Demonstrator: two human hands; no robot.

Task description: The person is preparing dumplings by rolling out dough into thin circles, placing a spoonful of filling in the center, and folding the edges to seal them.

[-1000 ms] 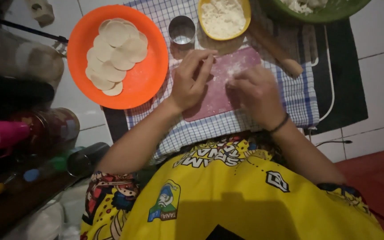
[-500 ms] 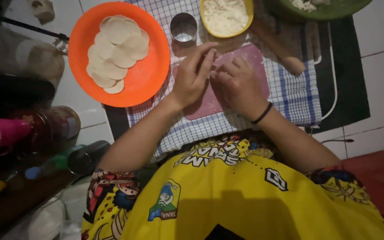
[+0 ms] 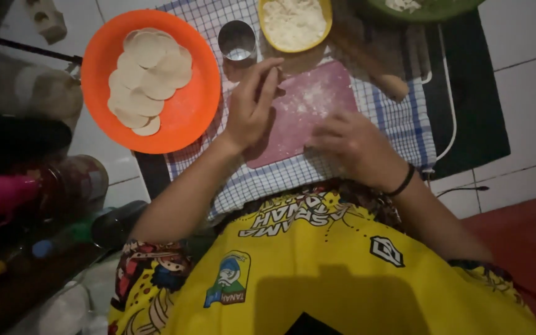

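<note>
On the floured pink board [image 3: 308,115], the right hand [image 3: 358,146] lies flat and open, gripping nothing; left hand [image 3: 252,102], raised over the board's left edge, fingers loosely curled, hold unclear; dough rounds [image 3: 147,74] fill an orange plate [image 3: 190,118] left of it.

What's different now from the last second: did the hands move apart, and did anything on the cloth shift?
The two hands, close together over the floured pink board half a second ago, have separated. The left hand lifted toward the small metal cup, fingertips pinched; whether it holds anything is unclear. The right hand slid down to the board's near edge. The orange plate of dough rounds, yellow flour bowl and wooden rolling pin stayed put.
</note>
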